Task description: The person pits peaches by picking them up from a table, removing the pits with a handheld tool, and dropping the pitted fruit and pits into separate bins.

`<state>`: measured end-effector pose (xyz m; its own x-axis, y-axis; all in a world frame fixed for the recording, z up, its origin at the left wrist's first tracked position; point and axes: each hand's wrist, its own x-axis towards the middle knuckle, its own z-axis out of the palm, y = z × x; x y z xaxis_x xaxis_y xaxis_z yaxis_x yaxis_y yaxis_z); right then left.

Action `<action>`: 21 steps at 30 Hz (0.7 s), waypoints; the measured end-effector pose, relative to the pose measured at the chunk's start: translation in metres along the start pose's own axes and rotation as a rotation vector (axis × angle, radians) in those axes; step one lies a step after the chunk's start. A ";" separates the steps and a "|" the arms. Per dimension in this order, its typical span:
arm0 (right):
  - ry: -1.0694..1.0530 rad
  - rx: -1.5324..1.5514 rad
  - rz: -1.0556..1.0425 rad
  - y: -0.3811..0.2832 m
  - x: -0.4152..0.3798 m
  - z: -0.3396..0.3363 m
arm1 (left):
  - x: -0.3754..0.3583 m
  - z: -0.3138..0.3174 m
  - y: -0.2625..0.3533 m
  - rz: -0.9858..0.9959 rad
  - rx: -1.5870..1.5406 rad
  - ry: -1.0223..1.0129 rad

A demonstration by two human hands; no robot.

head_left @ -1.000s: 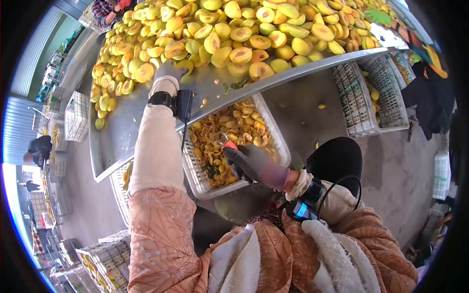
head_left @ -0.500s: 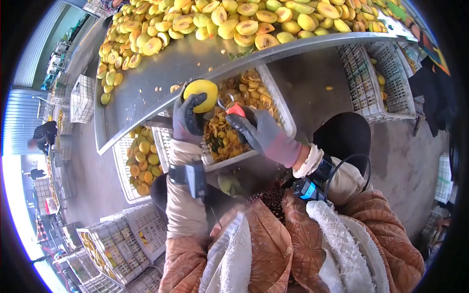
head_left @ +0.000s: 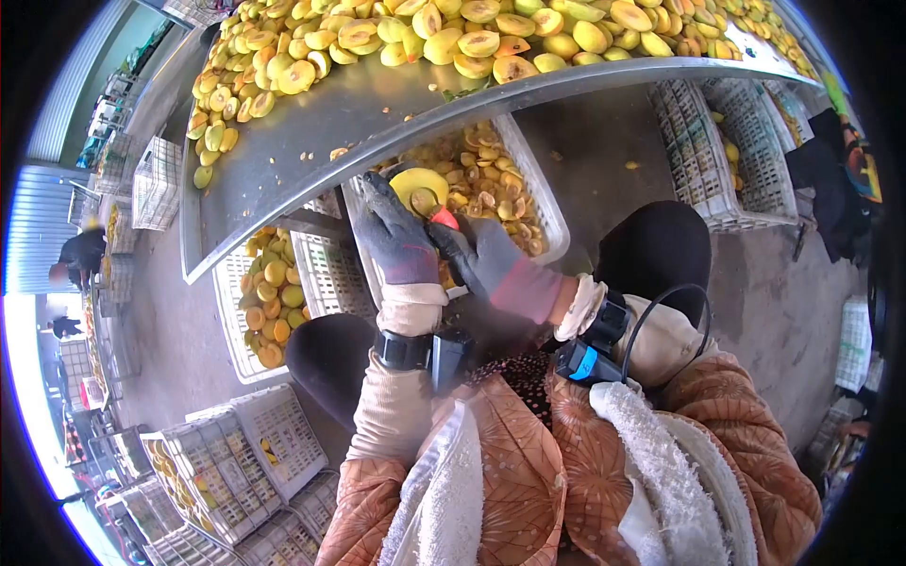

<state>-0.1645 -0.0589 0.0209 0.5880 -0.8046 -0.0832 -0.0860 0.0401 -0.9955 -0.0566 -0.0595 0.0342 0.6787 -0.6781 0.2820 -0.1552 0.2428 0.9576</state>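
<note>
In my gloved left hand (head_left: 401, 236) lies a halved yellow peach (head_left: 408, 179), its cut face turned up and the brown pit area (head_left: 423, 201) showing. My right hand (head_left: 500, 264), also gloved, is closed around a small tool with a red handle (head_left: 444, 219). The tool meets the peach near the pit; its metal end is hidden at this angle. Both hands are close together, above a white crate (head_left: 555, 231) of peach scraps and just below the metal table's edge.
A metal table (head_left: 330, 108) bears a heap of halved peaches (head_left: 415, 42). Whole peaches fill a crate (head_left: 231, 325) at the left. More white crates stand at the right (head_left: 694, 160) and lower left (head_left: 212, 472). Another person (head_left: 83, 250) is at the far left.
My left hand has moved right and turned, so the peach now shows its cut face instead of its skin. The red-handled tool, previously apart from the peach, is now at its pit.
</note>
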 end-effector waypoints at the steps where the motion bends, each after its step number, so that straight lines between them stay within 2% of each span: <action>1: 0.003 0.001 0.003 -0.005 -0.003 0.002 | -0.003 0.003 0.006 -0.035 -0.042 0.023; 3: 0.027 0.337 0.109 -0.011 -0.006 0.006 | -0.003 -0.006 -0.003 -0.076 -0.013 -0.027; 4: 0.030 0.339 0.113 -0.004 -0.003 0.004 | -0.002 -0.009 -0.006 -0.113 0.015 -0.075; 5: -0.056 0.212 0.094 0.007 0.002 0.000 | -0.002 -0.010 -0.007 -0.159 -0.025 -0.092; 6: -0.142 0.088 0.076 0.017 0.006 -0.004 | -0.003 -0.012 -0.008 -0.165 -0.020 -0.095; 7: -0.140 0.094 0.082 0.007 0.005 -0.012 | -0.004 -0.014 -0.010 -0.145 0.020 -0.123; 9: -0.500 0.486 0.452 -0.022 0.002 -0.029 | -0.003 -0.021 -0.011 -0.132 0.061 -0.150; 10: -0.498 0.491 0.457 -0.014 0.004 -0.029 | -0.001 -0.027 -0.012 -0.209 0.093 -0.205; 12: -0.861 1.139 0.658 0.007 0.007 -0.025 | -0.002 -0.032 -0.008 -0.286 0.124 -0.257; 13: -0.881 1.181 0.687 0.000 0.005 -0.028 | -0.003 -0.031 0.000 -0.265 0.030 -0.334; 14: -0.888 1.171 0.695 -0.001 0.005 -0.029 | -0.003 -0.030 0.004 -0.238 -0.068 -0.404; 15: -0.884 1.177 0.635 -0.001 0.006 -0.029 | 0.002 -0.031 -0.001 -0.419 -0.357 -0.297; 17: -0.908 1.174 0.576 -0.004 0.009 -0.029 | 0.022 -0.052 -0.014 -0.413 -0.337 -0.268; 19: -0.405 0.742 0.563 -0.009 0.014 -0.032 | 0.042 -0.078 -0.024 -0.420 -0.293 -0.240; 20: -0.163 0.524 0.534 -0.009 0.017 -0.032 | 0.045 -0.083 -0.026 -0.302 -0.341 0.069; 21: -0.187 0.524 0.526 -0.007 0.020 -0.032 | 0.056 -0.106 -0.029 -0.021 0.265 -0.016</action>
<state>-0.1779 -0.0942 0.0273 0.7054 -0.4903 -0.5118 -0.0270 0.7030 -0.7107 0.0623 -0.0307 0.0153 0.6724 -0.6927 0.2610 -0.3252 0.0403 0.9448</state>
